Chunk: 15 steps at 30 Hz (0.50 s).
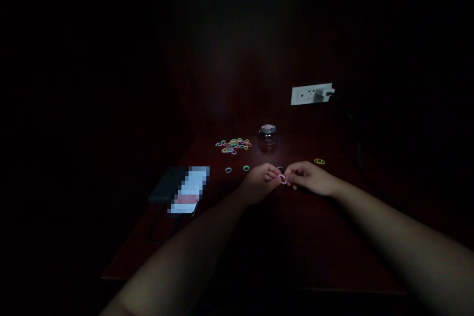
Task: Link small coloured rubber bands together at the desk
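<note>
Between my two hands is a small pale pink hair tie (pixel 282 179), pinched at both sides above the dark red table. My left hand (pixel 261 180) is closed on its left edge with thumb and fingers. From the other side, my right hand (pixel 308 177) grips the same ring, its fingers curled. Just behind my fingertips another pale ring (pixel 280 168) is partly hidden. A green hair tie (pixel 246 168) and a light blue hair tie (pixel 228 170) lie apart to the left of my left hand. Yellow hair ties (pixel 319 161) lie beyond my right hand.
A pile of multicoloured hair ties (pixel 234 145) lies at the back, beside a clear round container (pixel 268 134). At left are a lit phone (pixel 189 190), a black box-like device (pixel 166 185) and a cable. A wall socket (pixel 311 94) holds a plug with a dark cord.
</note>
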### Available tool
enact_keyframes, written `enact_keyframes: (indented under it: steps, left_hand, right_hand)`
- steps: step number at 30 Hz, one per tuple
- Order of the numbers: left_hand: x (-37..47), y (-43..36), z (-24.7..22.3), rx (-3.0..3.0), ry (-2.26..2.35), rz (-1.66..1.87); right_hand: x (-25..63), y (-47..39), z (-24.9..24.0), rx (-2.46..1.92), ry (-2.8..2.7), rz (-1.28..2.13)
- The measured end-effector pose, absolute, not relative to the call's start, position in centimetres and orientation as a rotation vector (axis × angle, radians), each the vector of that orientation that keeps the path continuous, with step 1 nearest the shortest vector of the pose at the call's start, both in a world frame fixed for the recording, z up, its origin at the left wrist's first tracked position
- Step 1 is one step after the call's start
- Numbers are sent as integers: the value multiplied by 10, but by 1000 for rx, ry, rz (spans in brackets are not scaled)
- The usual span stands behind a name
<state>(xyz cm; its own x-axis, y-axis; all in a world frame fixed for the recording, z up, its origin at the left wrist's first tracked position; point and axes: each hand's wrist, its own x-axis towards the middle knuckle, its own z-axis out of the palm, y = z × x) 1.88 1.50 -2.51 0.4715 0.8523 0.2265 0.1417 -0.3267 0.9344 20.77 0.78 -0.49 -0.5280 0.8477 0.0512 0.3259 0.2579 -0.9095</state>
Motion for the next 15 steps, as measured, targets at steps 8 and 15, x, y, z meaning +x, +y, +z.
enact_keyframes:
  steps: [8, 15]
  left_hand:
    - [19, 17, -27, 1786, 852, 934]
    - [19, 12, -17, 1823, 933, 1016]
  right_hand:
    - [208, 7, -6, -1082, -2056, 1208]
    - [211, 6, -7, -1012, -2193, 1147]
